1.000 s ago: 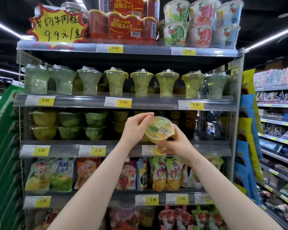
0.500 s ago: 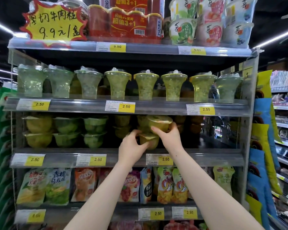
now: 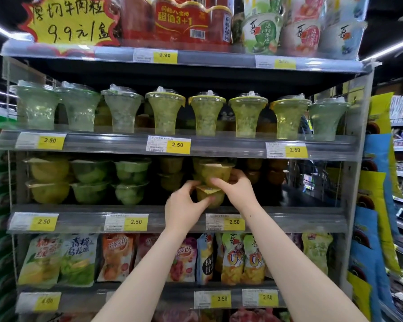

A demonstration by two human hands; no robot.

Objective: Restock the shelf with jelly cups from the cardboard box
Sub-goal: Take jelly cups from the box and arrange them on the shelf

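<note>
My hands [image 3: 215,194] have carried the jelly cup [image 3: 215,174] in, gripping it atop the shelf's [image 3: 172,212] front-edge stack, nearly placed

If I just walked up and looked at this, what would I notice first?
Probably the two hands in the middle: the right hand holds a yellow jelly cup stacked on another cup that the left hand steadies. Next, the spiky yellow price sign up at the top left.
</note>
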